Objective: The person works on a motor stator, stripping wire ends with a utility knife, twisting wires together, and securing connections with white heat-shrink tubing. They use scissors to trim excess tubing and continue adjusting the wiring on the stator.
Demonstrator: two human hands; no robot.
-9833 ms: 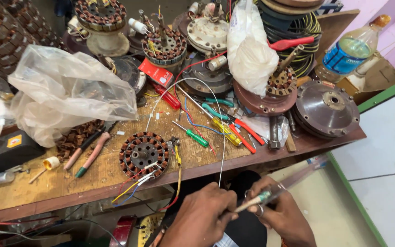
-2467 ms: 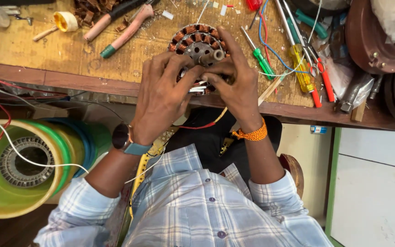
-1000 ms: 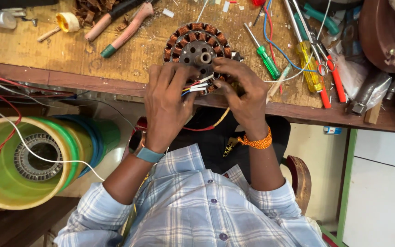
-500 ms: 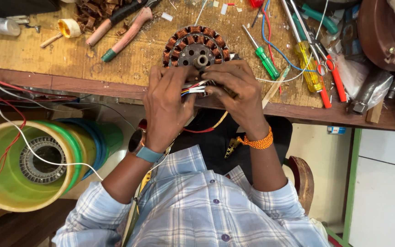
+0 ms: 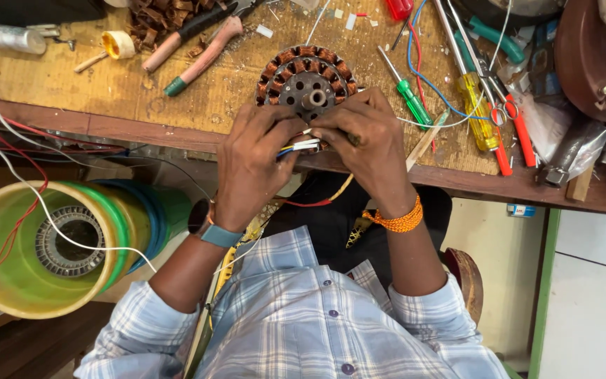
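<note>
Pinching a small bunch of wires, the left hand has its fingertips shut tight on them, right at the near edge of the round motor part. The right hand comes in from the other side & its fingers close on the same wire ends, so both hands meet in the middle, touching. Can't tell if the right hand also holds some small tool; it's hidden by the fingers.

The wires run left to right btw the two hands, white w/ a bit of blue and yellow. They sit just on the near side of the motor part, which lies flat on the wooden bench, its copper coils in a ring round a hole in the middle. So the motor part is straight ahead of both hands, on the far side, touching the fingertips. Both hands are abt equally close to it.

Going outward: a green screwdriver lies just right of the motor part, then a yellow screwdriver & a red tool farther right. To the far left lie a pink-handled tool and a small roll of tape. Down low at left, off the bench, is a yellow tub w/ another metal ring inside. A red wire hangs under the bench edge, near the hands.
</note>
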